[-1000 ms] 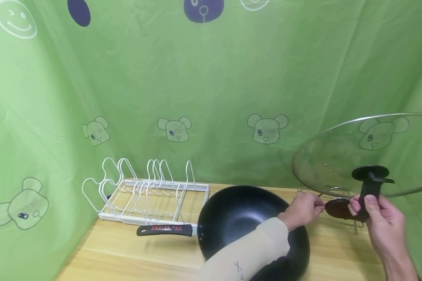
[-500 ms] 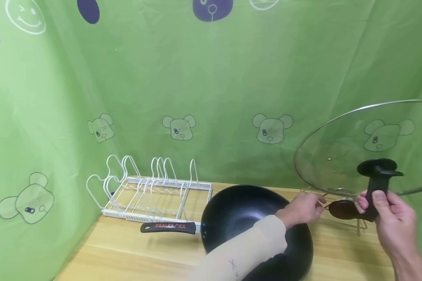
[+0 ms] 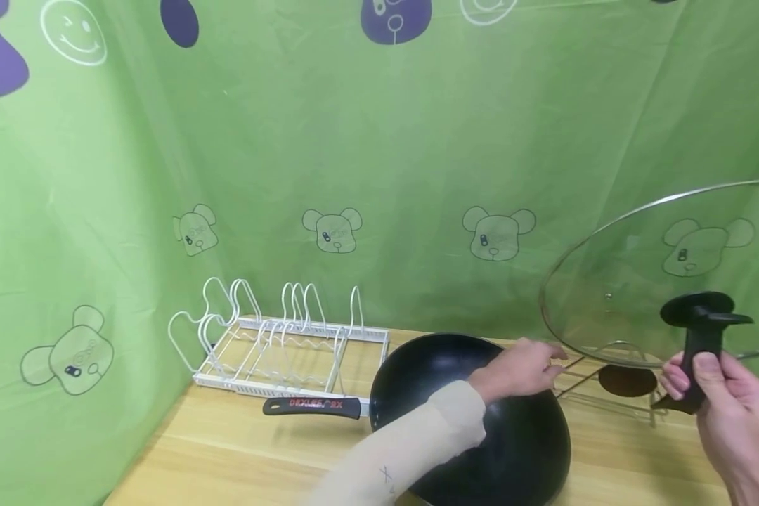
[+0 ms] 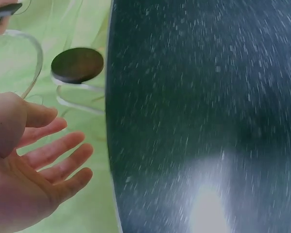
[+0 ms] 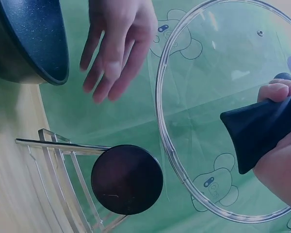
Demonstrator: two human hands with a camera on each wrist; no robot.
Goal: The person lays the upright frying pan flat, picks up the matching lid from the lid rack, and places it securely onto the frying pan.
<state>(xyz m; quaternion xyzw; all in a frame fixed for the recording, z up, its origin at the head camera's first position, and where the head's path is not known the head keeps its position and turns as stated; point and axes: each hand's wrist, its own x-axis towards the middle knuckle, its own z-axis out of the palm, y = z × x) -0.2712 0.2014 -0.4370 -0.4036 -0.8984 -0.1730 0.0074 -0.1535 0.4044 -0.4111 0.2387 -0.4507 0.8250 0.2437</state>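
My right hand [image 3: 736, 407] grips the black upright handle [image 3: 702, 351] of a large glass lid [image 3: 597, 281] with a metal rim. The lid is held up in the air at the right. My left hand [image 3: 521, 367], in a beige sleeve, reaches across a black wok [image 3: 455, 450] past its right rim. In the left wrist view the left hand's fingers [image 4: 63, 148] are spread and relaxed, with nothing in them. Beyond them stands a metal wire rack [image 5: 63, 150] bearing a dark brown round disc [image 5: 127, 179]. The left hand is apart from the disc.
A white wire rack [image 3: 240, 386] with several upright loops stands at the left on the wooden table [image 3: 228, 450]. The wok's handle [image 3: 313, 406] points left in front of it. A green patterned curtain [image 3: 405, 154] encloses the back and sides.
My left hand has drawn back leftwards from the wire rack, its fingers coming away from the disc's edge. The lid in my right hand has shifted slightly right. The head view has turned a little left.
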